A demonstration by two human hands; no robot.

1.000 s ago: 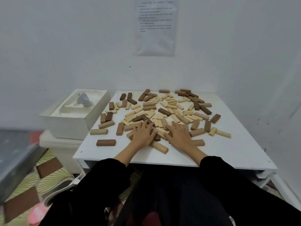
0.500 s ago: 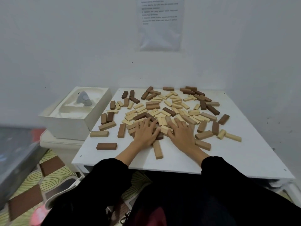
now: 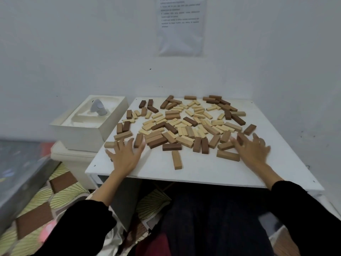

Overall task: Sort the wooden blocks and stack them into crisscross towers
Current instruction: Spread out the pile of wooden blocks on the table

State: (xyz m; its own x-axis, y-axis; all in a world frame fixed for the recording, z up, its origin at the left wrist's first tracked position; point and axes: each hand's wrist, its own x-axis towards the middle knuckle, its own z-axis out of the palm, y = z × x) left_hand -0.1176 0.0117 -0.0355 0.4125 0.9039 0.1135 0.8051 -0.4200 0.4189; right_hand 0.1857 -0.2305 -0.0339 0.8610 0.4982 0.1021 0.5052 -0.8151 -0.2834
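Wood on the desk: I saw the wooden blocks point(image 3: 184, 124) lying flat and scattered over the far and middle part of the white desk point(image 3: 203, 172), none stacked into a tower.
Colours: pale, mid-brown and dark brown pieces were mixed together, the pale ones thickest near the middle and the dark ones more toward the edges.
Stray piece: one tan block point(image 3: 176, 160) lay alone nearer the front edge, pointing roughly toward me, apart from the main spread.
Dark piece: a dark brown block point(image 3: 171, 147) lay crosswise just beyond that tan one.
Left hand point(image 3: 125, 156): it was flat and palm-down at the left edge of the spread, fingers splayed; its grip was slack and held nothing. Fingertips reached a brown block point(image 3: 138, 140) and a tan block point(image 3: 109, 145) at the desk's left side; the blur kept me from telling whether they touched.
Right hand point(image 3: 252, 150): it was spread palm-down at the right edge of the spread, blurred, its grip likewise loose and empty. A tan block point(image 3: 228, 155) lay just beside its thumb side.
Gap between hands: the two hands were well apart, with most of the near row of blocks between them.
Sleeves: both forearms came out of black sleeves point(image 3: 304, 209) over the desk's front edge.
Beside the desk: a white box point(image 3: 88, 126) sat to the left, with a small grey object point(image 3: 98, 108) resting in its moulded top.
Wall: a printed sheet point(image 3: 180, 24) hung above the desk; I could not read its text.
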